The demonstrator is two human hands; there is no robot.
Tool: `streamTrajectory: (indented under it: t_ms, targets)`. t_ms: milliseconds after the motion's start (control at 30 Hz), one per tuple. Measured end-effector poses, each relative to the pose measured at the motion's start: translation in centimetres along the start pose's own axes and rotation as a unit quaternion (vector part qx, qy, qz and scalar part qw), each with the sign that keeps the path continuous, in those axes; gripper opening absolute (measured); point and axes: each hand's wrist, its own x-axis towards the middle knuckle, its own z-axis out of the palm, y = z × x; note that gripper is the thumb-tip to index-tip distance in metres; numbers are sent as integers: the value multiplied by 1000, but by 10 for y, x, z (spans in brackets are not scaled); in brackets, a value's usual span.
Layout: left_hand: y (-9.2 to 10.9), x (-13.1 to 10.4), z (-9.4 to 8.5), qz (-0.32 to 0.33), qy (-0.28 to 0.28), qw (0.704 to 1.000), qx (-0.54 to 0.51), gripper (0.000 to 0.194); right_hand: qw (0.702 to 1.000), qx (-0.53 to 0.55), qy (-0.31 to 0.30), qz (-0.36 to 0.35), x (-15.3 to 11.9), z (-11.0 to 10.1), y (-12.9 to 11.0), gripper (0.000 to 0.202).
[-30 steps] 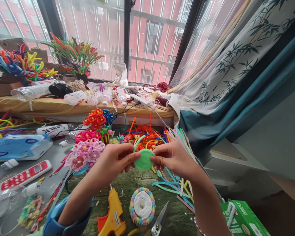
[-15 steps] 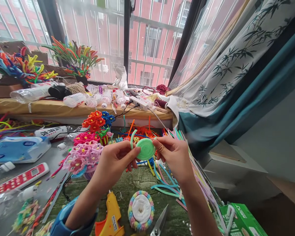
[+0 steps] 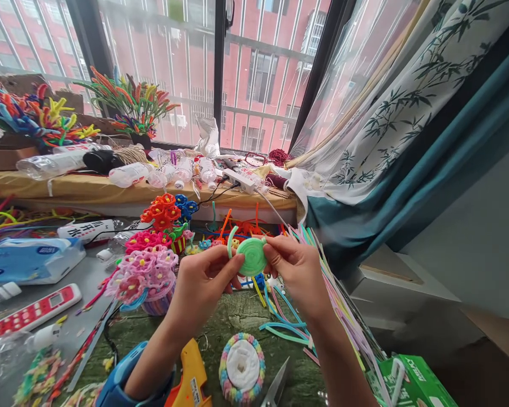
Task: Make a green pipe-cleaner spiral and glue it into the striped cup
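A flat disc of coiled light-green pipe cleaner is held up above the table between both hands. My left hand pinches its left edge, where a loose green end sticks upward. My right hand grips the right edge between thumb and fingers. Below them on the table lies a round pastel-beaded ring with a white filled centre. To its left is a yellow and orange glue gun, partly behind my left forearm. Scissors lie to its right, their handles cut off by the frame.
Pink pipe-cleaner flowers in a striped pot stand left of my hands, with orange flowers behind. Loose pipe cleaners lie at the right. A tissue pack, a red-white remote-like device and a green box flank the work area.
The disc and both hands stay almost in place, with the disc turned very slightly. My left forearm has shifted a little right and covers more of the glue gun.
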Motion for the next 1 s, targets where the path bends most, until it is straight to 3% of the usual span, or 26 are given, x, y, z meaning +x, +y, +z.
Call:
streamTrajectory:
  t_ms: [133, 367, 567, 767, 1000]
  targets:
    - [1, -1, -1, 13, -2, 1000, 12, 30, 995, 68, 44, 55, 2, -1, 2, 34]
    - [-4, -1, -3, 13, -21, 999, 41, 29, 999, -8, 51, 7, -1, 2, 3, 24]
    - [0, 0, -4, 28, -28, 998, 54, 29, 997, 47, 9, 56, 0, -1, 2, 27]
    - [-2, 1, -9, 67, -43, 986, 146, 37, 990, 59, -52, 113, 6, -9, 4, 41]
    - [-6, 2, -9, 70, -14, 986, 153, 41, 994, 31, -38, 101, 2, -4, 4, 40]
